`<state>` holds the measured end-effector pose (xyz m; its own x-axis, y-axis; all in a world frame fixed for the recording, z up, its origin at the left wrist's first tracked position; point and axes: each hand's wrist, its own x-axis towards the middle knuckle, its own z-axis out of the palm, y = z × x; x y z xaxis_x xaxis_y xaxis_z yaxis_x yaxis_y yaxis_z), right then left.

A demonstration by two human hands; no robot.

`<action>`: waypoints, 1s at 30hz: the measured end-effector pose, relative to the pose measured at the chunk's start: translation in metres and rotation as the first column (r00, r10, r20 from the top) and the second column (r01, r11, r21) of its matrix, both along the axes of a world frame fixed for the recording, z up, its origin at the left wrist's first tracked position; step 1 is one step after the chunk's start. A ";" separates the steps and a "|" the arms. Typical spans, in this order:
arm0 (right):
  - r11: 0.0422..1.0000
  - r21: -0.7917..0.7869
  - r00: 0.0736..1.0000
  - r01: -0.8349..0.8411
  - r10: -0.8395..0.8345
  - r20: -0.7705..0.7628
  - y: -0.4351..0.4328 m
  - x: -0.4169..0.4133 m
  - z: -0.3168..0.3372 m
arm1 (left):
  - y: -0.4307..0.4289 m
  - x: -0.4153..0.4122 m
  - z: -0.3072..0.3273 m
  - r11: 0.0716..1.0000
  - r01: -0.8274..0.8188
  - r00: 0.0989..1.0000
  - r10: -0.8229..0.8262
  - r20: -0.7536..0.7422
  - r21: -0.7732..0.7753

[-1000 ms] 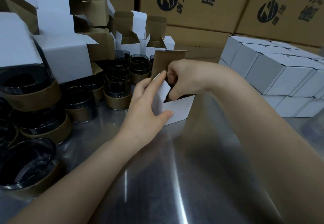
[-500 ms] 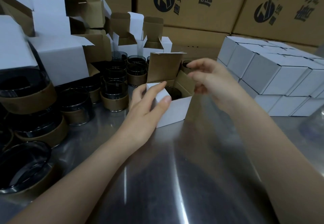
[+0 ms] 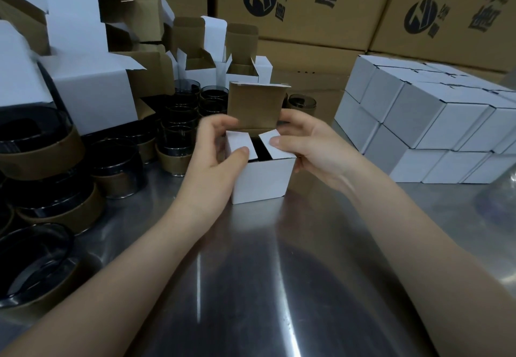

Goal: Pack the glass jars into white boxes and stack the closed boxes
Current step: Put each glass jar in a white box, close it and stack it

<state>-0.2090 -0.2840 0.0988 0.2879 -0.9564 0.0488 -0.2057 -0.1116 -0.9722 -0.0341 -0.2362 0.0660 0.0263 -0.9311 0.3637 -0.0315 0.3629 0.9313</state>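
Observation:
A small white box (image 3: 262, 182) stands on the steel table in the middle, its brown-lined lid flap upright at the back. A dark glass jar (image 3: 261, 148) shows through the gap between the two side flaps. My left hand (image 3: 216, 151) curls round the box's left side, thumb pressing the left flap down. My right hand (image 3: 304, 144) holds the right side, thumb on the right flap. Closed white boxes (image 3: 435, 124) are stacked in two layers at the right.
Many dark glass jars with brown paper bands (image 3: 178, 144) crowd the left side of the table. Open white boxes (image 3: 92, 91) pile up behind them. Large printed cartons (image 3: 307, 7) form a wall at the back. The steel table (image 3: 265, 287) stretches toward me.
My right hand left the box's inside and came back to its right side. Both side flaps have been folded inward over the jar, and the box now faces me squarely.

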 end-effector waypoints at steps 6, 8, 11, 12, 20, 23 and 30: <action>0.999 -0.039 1.000 0.006 -0.006 -0.015 -0.001 0.003 -0.004 | 0.001 0.003 0.001 0.998 0.031 1.000 -0.031 0.001 -0.048; 1.000 -0.005 0.999 0.000 0.000 0.036 -0.004 0.003 -0.006 | 0.000 0.002 0.001 1.000 0.009 0.999 -0.008 0.032 -0.025; 0.999 0.024 0.999 -0.035 0.034 0.035 -0.007 0.000 -0.006 | 0.000 0.001 0.003 0.998 -0.015 1.000 0.015 0.007 0.068; 0.998 0.023 0.999 -0.051 0.051 0.013 -0.006 0.000 -0.005 | 0.001 0.001 0.003 0.996 -0.013 1.000 0.014 -0.015 0.090; 0.977 -0.024 0.962 -0.211 0.203 -0.183 0.001 -0.013 0.000 | 0.002 0.004 0.005 0.976 0.123 0.962 -0.072 -0.263 0.181; 0.968 0.003 0.948 -0.250 0.246 -0.203 0.000 -0.017 0.000 | 0.003 0.006 0.005 0.988 0.069 0.993 -0.056 -0.103 0.135; 0.968 0.020 0.957 -0.252 0.252 -0.146 -0.001 -0.020 -0.002 | 0.004 0.012 0.002 0.997 0.054 0.991 -0.059 0.117 0.050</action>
